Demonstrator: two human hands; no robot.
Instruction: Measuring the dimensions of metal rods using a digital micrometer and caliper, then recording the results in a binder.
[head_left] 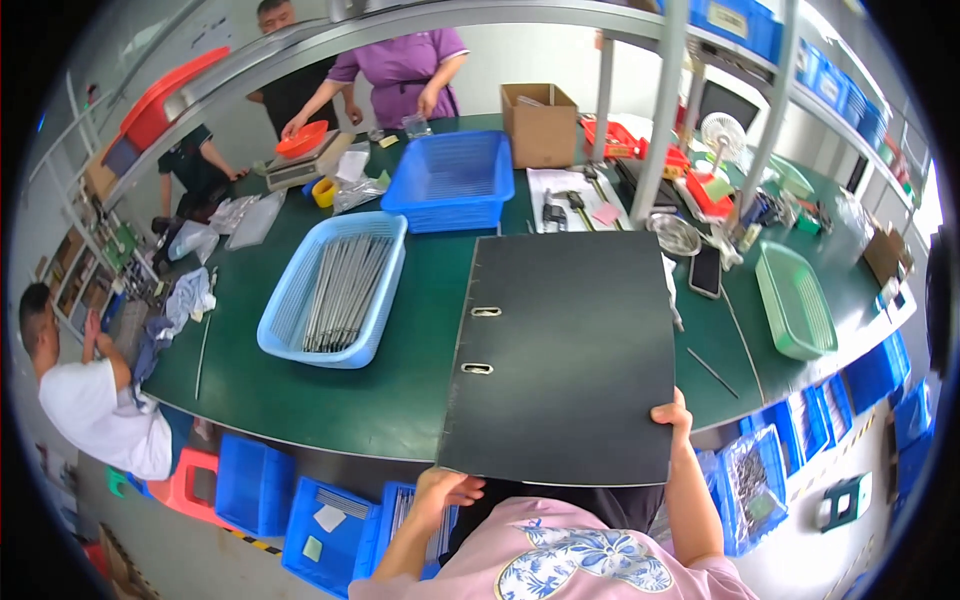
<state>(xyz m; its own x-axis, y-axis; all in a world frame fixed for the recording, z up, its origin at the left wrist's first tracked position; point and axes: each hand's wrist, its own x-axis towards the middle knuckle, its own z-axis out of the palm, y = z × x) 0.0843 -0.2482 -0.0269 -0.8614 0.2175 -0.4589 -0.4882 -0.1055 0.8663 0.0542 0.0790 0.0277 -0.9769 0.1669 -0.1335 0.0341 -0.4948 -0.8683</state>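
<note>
The person's left hand [447,489] curls around the near bottom edge of a large black board [565,355], fingers closed on the rim, while the right hand [675,415] pinches the board's near right corner with the thumb on top. The board, a flat sheet with two small metal slots [481,340] down its left side, lies partly on the green worktable [420,330] and overhangs the near edge toward the person's lap. Judging by this hold, the step in hand is positioning the board on the table; the next move likely calls for both hands to keep a firm hold and slide or lift it evenly, so that the overhanging end does not tip. Just left of the board sits a light blue basket [335,290] filled with thin metal rods. Beyond it stands a darker blue basket [452,180], and a cardboard box [540,125] behind that. To the right, a black phone [705,270] lies beside the board's far corner, with a green mesh tray [797,300] further right. At the far end, another person's hands rest at an orange bowl [302,140] on a scale, and a seated person in a white shirt [100,410] is at the left.
</note>
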